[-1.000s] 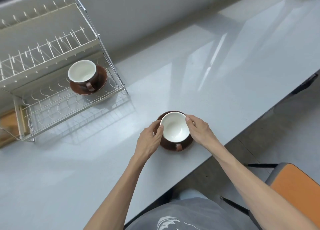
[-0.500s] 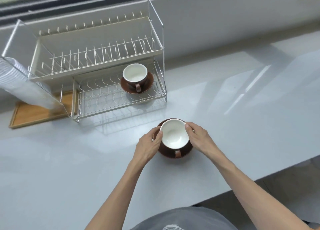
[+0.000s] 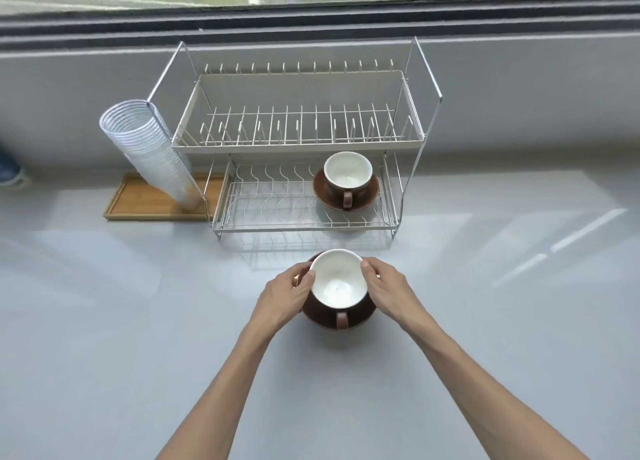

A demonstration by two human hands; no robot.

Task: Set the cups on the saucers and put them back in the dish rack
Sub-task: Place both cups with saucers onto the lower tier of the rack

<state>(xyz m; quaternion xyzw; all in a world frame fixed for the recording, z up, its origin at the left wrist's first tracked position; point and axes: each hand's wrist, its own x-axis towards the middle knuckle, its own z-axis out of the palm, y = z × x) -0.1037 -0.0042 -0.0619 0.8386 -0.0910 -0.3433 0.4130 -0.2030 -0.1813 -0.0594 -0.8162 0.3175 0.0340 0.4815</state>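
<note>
Grey counter (image 3: pixel 138 321), left hand (image 3: pixel 282 298) and right hand (image 3: pixel 389 295) grips clamped on cup-and-saucer (image 3: pixel 337 286).

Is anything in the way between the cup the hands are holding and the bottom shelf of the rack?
Nothing visible blocks it. Bare counter lies between the held cup and saucer and the rack's lower shelf. Another cup and saucer fills the shelf's right end; the left part is free.

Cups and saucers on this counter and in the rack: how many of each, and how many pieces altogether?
Cups: 2, one in the dish rack at, one held between both hands at
Saucers: 2, one under the rack cup, one under the held cup
Total: 4
</note>
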